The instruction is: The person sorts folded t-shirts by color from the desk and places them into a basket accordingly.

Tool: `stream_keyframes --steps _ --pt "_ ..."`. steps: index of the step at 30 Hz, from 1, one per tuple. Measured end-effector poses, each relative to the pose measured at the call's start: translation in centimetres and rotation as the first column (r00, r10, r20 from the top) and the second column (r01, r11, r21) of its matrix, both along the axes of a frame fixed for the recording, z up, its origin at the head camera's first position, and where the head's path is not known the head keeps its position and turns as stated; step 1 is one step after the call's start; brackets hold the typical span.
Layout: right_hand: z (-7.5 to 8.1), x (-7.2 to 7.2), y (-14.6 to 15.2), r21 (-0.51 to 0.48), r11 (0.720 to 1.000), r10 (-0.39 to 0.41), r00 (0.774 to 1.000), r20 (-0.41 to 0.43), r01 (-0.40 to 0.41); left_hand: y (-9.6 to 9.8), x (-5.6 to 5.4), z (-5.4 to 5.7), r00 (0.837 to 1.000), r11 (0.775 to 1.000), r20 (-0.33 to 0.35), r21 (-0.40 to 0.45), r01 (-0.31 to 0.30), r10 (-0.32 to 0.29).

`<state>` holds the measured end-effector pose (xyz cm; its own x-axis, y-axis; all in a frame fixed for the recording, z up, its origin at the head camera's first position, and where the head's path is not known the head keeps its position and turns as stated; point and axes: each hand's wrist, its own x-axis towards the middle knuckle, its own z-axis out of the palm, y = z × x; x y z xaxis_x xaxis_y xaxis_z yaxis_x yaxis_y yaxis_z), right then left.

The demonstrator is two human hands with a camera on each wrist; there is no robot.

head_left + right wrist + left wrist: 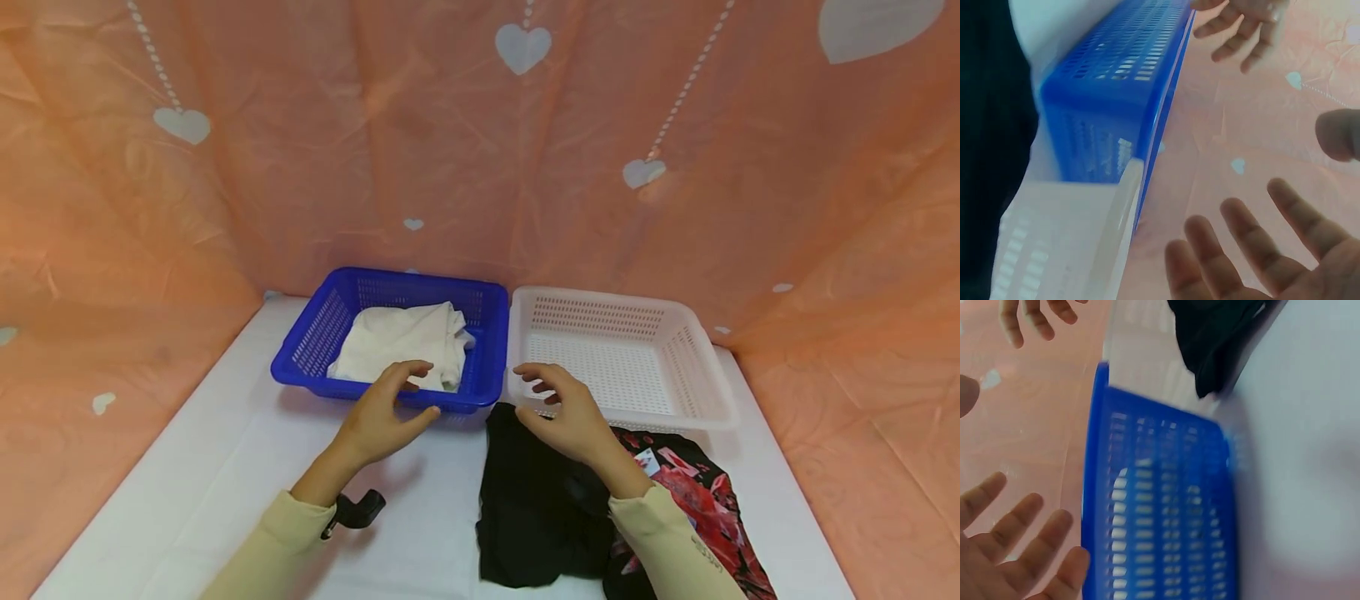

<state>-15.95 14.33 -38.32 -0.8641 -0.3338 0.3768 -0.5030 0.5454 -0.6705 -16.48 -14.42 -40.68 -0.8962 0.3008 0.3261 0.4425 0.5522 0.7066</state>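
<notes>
In the head view my left hand (381, 421) hovers at the near rim of the blue basket (300, 354), fingers relaxed and holding nothing. Inside that basket lies a folded white cloth (397, 337). My right hand (566, 417), also loosely spread, hangs over the near left corner of the white basket (637, 367) and the top of a black garment (532, 508). The two palms face each other with a gap between them. Both wrist views show spread fingers (1041, 544) and nothing in the grasp.
Beside the black garment, partly under the right forearm, lies a black garment with red flowers (697, 492). A black strap-like device (358, 510) sits at the left wrist. Behind the white table (225, 500) hangs an orange curtain (450, 150) with pale hearts.
</notes>
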Motion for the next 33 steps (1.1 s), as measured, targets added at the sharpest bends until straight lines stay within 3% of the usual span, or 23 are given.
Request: stream_keyframes --steps 6,10,15,22,25,29,33 --pt "-0.7 2.2 3.0 0.091 0.995 -0.036 0.999 -0.015 0.037 1.5 1.3 -0.7 0.999 1.0 0.042 -0.003 0.025 -0.025" --pt "-1.3 3.8 5.0 0.144 0.985 -0.095 0.995 0.022 0.091 2.5 2.3 -1.2 0.992 1.0 0.119 0.007 0.031 -0.031" --pt "-2.4 5.4 7.1 0.167 0.972 -0.185 0.976 0.117 0.164 3.6 2.9 -2.2 0.967 0.994 0.24 0.086 0.068 -0.087" --pt "-3.9 6.3 8.5 0.176 0.958 -0.268 0.928 0.258 0.228 4.8 3.0 -3.8 0.937 0.989 0.329 0.127 0.08 -0.118" --pt "-4.6 6.4 8.6 0.193 0.953 -0.288 0.902 0.321 0.235 5.3 3.1 -4.3 0.917 0.989 0.378 0.123 0.084 -0.125" --pt "-5.3 6.5 8.4 0.259 0.935 -0.323 0.88 0.348 0.241 6.0 3.3 -4.9 0.882 0.988 0.446 0.099 0.122 -0.154" --pt "-6.0 6.8 8.2 0.322 0.924 -0.318 0.88 0.353 0.204 6.8 3.7 -5.6 0.838 0.983 0.514 0.069 0.172 -0.182"
